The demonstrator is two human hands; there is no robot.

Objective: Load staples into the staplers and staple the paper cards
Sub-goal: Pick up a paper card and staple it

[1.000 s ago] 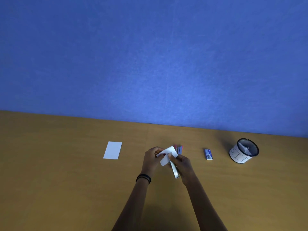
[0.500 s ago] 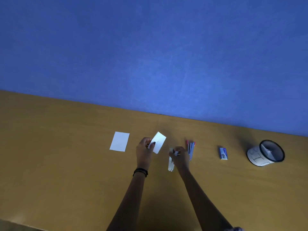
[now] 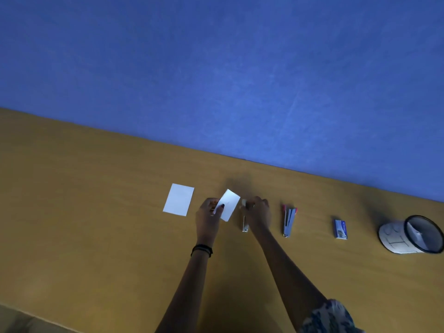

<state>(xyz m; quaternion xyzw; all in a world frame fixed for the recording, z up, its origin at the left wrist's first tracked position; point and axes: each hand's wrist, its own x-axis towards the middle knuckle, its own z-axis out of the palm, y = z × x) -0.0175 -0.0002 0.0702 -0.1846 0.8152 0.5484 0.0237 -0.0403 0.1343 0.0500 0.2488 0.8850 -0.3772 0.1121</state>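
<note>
Your left hand (image 3: 207,216) pinches a tilted white card (image 3: 229,204), thumb on top. Your right hand (image 3: 258,211) curls over the far end of the silver stapler (image 3: 245,223) and hides it; only the near end shows. A pink-tipped stapler (image 3: 289,221) lies right of that hand, and a blue staple box (image 3: 340,228) lies further right, its print unreadable. A tipped cup (image 3: 394,236) is farthest right, its side marks illegible. A second card (image 3: 179,199) lies left of your left hand.

card (image 3: 229,205) – drawn left, clear of stapler (image 3: 245,223) | right hand (image 3: 257,212) – lowered
</note>
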